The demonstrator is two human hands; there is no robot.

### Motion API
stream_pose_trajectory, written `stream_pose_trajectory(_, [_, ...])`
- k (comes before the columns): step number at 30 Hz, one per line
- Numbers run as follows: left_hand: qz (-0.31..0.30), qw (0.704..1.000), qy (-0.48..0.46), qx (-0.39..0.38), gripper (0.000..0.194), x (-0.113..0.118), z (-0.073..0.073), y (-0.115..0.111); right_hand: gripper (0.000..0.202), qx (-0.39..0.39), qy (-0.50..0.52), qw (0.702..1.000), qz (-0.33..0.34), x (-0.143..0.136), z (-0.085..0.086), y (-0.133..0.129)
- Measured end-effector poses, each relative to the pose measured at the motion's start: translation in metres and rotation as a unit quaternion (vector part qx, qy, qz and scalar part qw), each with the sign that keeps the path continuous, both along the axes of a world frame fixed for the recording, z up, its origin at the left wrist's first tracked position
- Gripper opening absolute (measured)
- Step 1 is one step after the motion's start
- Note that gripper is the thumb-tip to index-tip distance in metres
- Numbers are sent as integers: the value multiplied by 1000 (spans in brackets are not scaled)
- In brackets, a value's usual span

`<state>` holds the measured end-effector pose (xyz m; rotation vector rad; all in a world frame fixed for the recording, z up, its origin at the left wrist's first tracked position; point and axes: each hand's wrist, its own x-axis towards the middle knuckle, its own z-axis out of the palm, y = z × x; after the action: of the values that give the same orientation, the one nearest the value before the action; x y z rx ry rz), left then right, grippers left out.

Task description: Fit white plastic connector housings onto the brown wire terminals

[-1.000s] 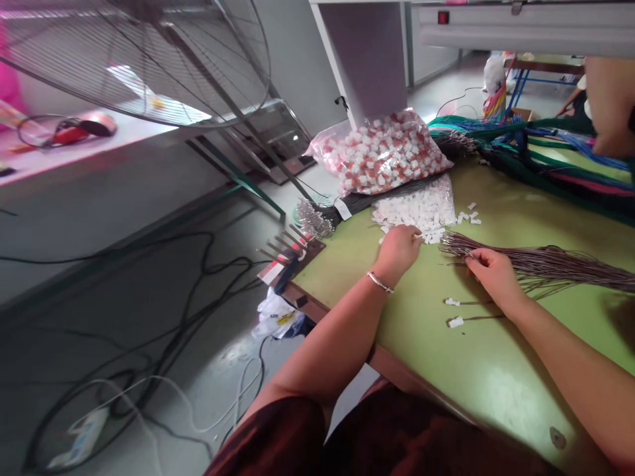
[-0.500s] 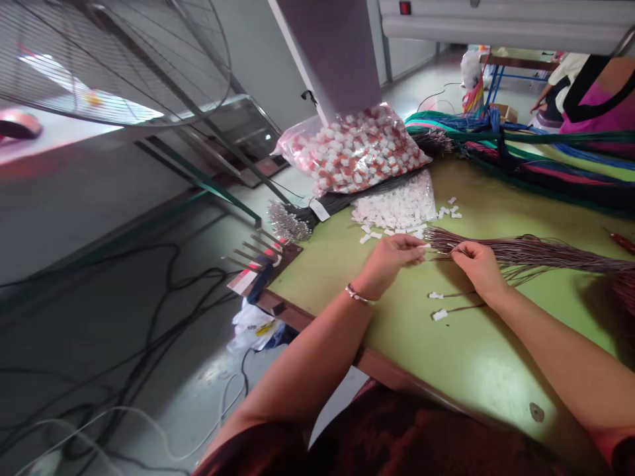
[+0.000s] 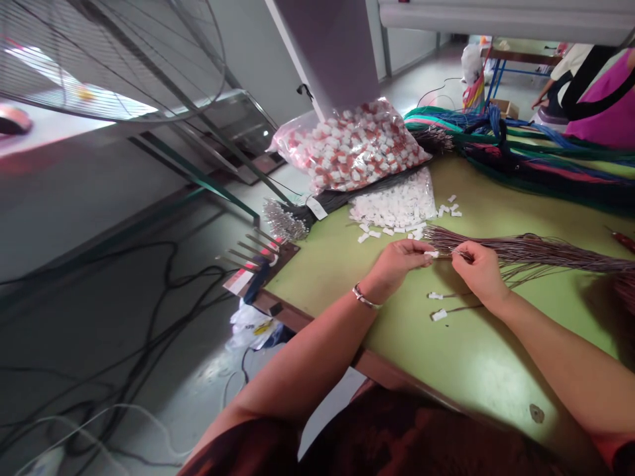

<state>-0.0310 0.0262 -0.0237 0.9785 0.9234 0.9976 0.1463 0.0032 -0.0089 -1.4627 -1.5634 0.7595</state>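
Between the fingertips of my left hand (image 3: 401, 263) is a small white connector housing (image 3: 432, 254). My right hand (image 3: 479, 268) pinches a thin brown wire (image 3: 456, 251) just to the right of it. Whether the wire's tip sits inside the housing is too small to tell. Behind both hands lies a bundle of brown wires (image 3: 546, 252), its bare ends toward the left. Nearer to me, two brown wires ending in white connectors (image 3: 439, 315) rest on the green table (image 3: 411, 357).
Loose white housings (image 3: 376, 234) lie by a clear bag of white housings (image 3: 391, 201). Behind it sits a bag of white-and-orange parts (image 3: 362, 149) on black wires (image 3: 342, 197). Coloured cables (image 3: 536, 155) fill the back right. Metal prongs (image 3: 248, 251) jut from the left corner. A person (image 3: 590, 86) is beyond.
My left hand has shifted slightly right and down, bringing the white housing closer to my right hand's fingertips. The right hand stays almost in place. The camera view has tilted a little.
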Motion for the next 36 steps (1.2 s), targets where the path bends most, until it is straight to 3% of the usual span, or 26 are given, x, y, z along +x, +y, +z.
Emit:
stream_pose_trajectory(10, [42,996,46,68,23,8,3,-6,10,16,-24,999,18,-1,-5,-3])
stream_pose_trajectory(16, [29,999,-9,32,21,19,-7,-6,9,23,-32,997,59,2,-10,-1])
stream_pose_trajectory(21, [29,999,-41,0,22,19,-3,-7,6,19,-34,996,85,3,-9,-1])
stream_pose_trajectory(30, [70,997,10,16,14,28,1,-11,8,21,-58,995,74,-2,-13,1])
stream_pose_trajectory(36, [64,997,19,36,17,28,0,-10,8,0,-52,996,68,0,-10,2])
